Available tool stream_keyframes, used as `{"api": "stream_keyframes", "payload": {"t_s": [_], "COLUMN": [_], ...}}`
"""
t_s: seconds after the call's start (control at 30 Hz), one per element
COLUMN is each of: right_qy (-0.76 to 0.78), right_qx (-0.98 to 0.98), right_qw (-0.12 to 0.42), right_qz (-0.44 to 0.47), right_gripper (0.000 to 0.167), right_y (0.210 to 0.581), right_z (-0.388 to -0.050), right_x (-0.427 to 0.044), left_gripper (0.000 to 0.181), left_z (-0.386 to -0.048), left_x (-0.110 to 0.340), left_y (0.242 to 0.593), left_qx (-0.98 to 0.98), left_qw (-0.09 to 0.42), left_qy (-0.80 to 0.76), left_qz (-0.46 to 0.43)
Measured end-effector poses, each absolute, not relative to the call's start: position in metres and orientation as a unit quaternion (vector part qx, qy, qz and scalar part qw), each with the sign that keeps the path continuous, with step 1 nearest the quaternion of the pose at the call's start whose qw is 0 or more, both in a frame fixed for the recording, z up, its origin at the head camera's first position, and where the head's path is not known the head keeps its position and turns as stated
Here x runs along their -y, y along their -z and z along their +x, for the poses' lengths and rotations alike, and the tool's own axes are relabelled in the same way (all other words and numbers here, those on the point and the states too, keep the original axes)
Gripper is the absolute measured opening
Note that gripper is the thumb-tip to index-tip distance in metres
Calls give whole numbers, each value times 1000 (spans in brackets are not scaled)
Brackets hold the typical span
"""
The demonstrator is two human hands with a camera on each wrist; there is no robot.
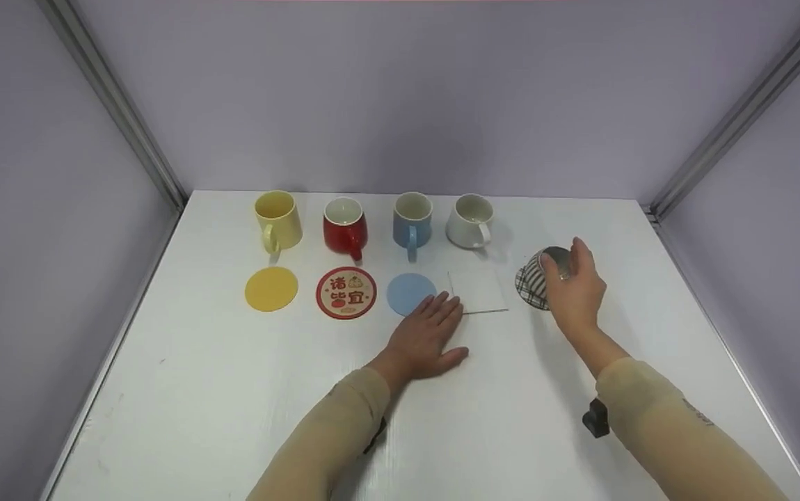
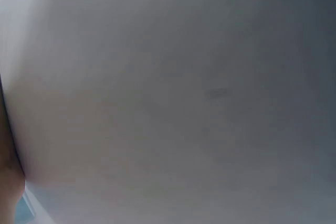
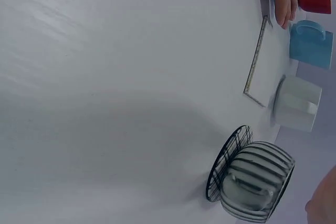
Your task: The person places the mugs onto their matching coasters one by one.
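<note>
My left hand (image 1: 428,341) lies flat with straight fingers, its fingertips at the gap between a blue round coaster (image 1: 408,292) and a white square coaster (image 1: 485,292). My right hand (image 1: 576,289) is at a striped mug (image 1: 533,271), thumb and fingers spread on either side of its rim. In the right wrist view the striped mug (image 3: 257,179) sits on a round plaid coaster (image 3: 223,169), and the visible part of the right hand (image 3: 324,200) is above the rim, apart from it. The left wrist view is mostly blurred tabletop.
Along the back stand a yellow mug (image 1: 289,226), a red mug (image 1: 339,233), a blue mug (image 1: 403,229) and a white mug (image 1: 466,229). A yellow coaster (image 1: 271,289) and a red-rimmed printed coaster (image 1: 346,293) lie in front. Walls enclose the white table (image 1: 233,403).
</note>
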State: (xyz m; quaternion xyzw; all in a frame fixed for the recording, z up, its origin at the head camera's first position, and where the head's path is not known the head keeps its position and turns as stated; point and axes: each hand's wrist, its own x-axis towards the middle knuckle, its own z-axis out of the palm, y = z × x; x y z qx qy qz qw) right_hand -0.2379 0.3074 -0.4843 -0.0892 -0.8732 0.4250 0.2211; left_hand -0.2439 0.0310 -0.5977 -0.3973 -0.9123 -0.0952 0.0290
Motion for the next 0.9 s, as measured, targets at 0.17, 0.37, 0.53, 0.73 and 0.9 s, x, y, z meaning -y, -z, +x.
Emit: {"api": "stream_keyframes", "payload": {"t_s": [0.17,0.37,0.53,0.73,0.9], "right_qy": [-432,-443,-453,-465,-472], "right_qx": [872,874,875,872,869], "right_qw": [218,183,151,120,107], "right_qz": [-73,-80,-84,-92,-103], "right_gripper": [69,68,66,65,63], "right_y": [481,480,483,490,499], "right_z": [-249,-263,-275,-287,-294], "right_x": [-291,-272,-259,-250,-248], "left_gripper": [85,84,84,85,85], "left_z": [-244,-242,-243,-245,-244], "left_x": [-32,-31,-31,-32,-33], "left_y": [598,594,593,595,597], "left_qx": [911,913,916,918,918], "left_qw": [20,1,-3,2,3], "left_qy": [109,115,107,104,93], "left_qz": [-398,-392,-388,-384,-385]}}
